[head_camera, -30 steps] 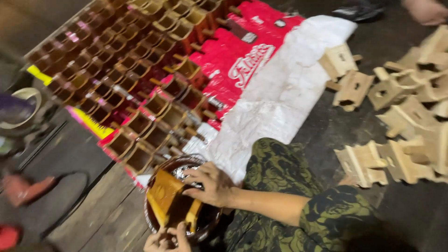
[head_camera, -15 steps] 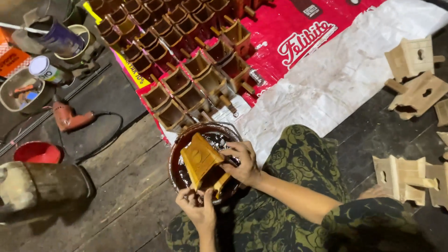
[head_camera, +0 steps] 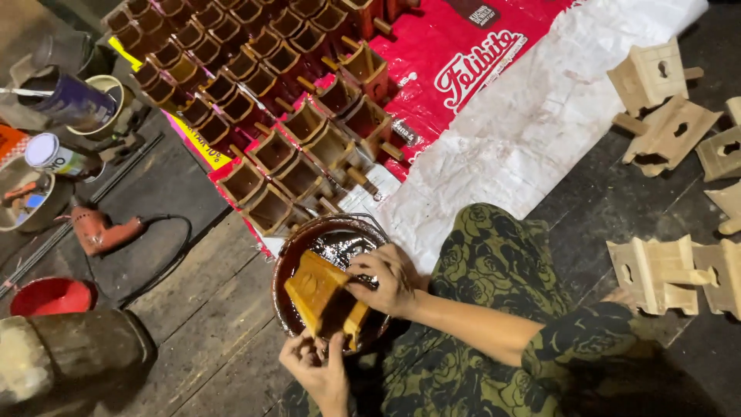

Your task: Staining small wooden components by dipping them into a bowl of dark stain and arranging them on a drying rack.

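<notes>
Amber-brown wet wooden piece point(head_camera: 318, 295) in a basin point(head_camera: 287, 262) of dark brown glossy stain. Stained pieces point(head_camera: 255, 100), reddish-brown, on a red-and-white sack point(head_camera: 494, 116) with a yellow edge strip. Unstained pieces point(head_camera: 664, 100), pale tan, on the dark floor point(head_camera: 193, 324). Trousers point(head_camera: 494, 270): olive green, black floral pattern. Red bowl point(head_camera: 46, 296).

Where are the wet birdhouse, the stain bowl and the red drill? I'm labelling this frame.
wet birdhouse point(head_camera: 312, 287), head view, on its stained roof panel.
stain bowl point(head_camera: 284, 262), head view, on its left rim.
red drill point(head_camera: 96, 229), head view, on its body.
</notes>
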